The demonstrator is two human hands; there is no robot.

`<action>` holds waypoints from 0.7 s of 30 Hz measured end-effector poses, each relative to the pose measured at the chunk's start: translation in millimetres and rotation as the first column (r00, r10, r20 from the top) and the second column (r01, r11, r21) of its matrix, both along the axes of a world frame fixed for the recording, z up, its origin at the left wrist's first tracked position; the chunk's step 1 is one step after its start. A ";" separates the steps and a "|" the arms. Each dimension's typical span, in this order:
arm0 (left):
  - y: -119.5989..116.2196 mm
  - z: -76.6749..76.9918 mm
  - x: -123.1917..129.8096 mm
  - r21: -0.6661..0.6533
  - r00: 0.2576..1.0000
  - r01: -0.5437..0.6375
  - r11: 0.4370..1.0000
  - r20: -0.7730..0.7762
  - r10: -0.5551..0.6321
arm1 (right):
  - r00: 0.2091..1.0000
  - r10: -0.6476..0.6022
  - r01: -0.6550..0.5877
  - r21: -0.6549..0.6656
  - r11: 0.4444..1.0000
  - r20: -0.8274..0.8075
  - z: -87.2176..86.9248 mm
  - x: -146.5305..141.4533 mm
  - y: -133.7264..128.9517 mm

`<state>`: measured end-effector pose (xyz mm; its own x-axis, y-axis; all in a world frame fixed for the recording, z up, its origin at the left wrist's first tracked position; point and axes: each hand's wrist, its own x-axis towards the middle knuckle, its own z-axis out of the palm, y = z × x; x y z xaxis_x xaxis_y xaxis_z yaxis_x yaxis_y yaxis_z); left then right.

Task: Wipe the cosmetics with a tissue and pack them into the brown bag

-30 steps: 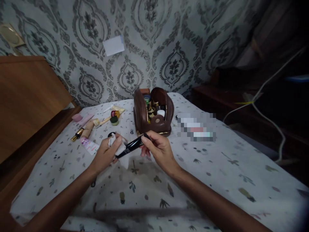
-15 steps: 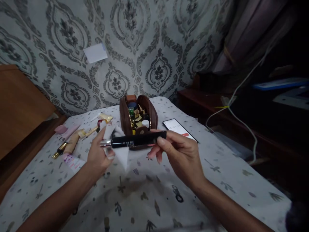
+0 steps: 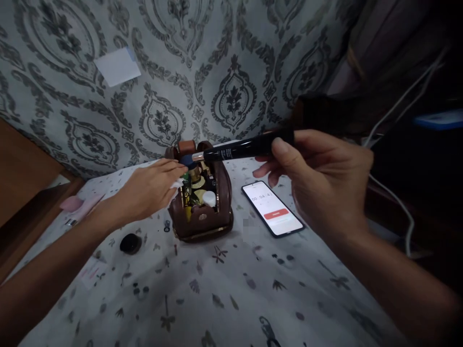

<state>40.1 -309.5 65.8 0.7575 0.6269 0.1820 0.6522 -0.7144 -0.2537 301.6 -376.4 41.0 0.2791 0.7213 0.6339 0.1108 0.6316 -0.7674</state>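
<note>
My right hand (image 3: pixel 321 178) pinches the dark end of a black tube (image 3: pixel 242 148) with a silver tip, held up level above the bag's right side. My left hand (image 3: pixel 152 185) is at the left edge of an open brown bag (image 3: pixel 202 224), palm down, its fingers closed on a white tissue (image 3: pixel 176 187) that shows only in part beneath them. Inside the bag are several small bottles and jars, among them a white lid (image 3: pixel 209 198) and a green-capped bottle (image 3: pixel 186 178).
A phone (image 3: pixel 273 207) with a lit timer lies right of the bag. Left of it on the patterned cloth (image 3: pixel 202 299) are a round black item (image 3: pixel 130 244), a pink-capped tube (image 3: pixel 81 207) and a pink-and-white tube (image 3: pixel 93 271). White cables hang at the right.
My right hand has lifted the tube up and to the right, away from my left hand. My left hand has moved to the bag's left side with the tissue. The camera view has shifted closer.
</note>
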 end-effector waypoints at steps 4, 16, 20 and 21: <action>-2.4 0.9 0.5 -0.007 1.000 0.000 1.000 -0.028 0.000 | 0.998 0.036 -0.036 -0.002 0.999 0.055 1.0 -2.2 22.3; -5.9 -17.6 -24.7 0.047 0.977 0.073 0.996 0.199 -0.081 | 0.907 0.128 -0.131 -0.021 0.991 0.400 -8.6 -12.3 82.9; -7.2 -24.7 -33.6 -0.011 0.961 0.048 0.999 0.272 -0.043 | 0.865 0.148 -0.154 -0.026 0.988 0.479 -6.8 -17.4 99.8; -8.0 -25.6 -35.6 -0.025 0.961 0.034 0.999 0.277 -0.026 | 0.853 0.149 -0.159 -0.023 0.987 0.500 -5.6 -19.3 103.6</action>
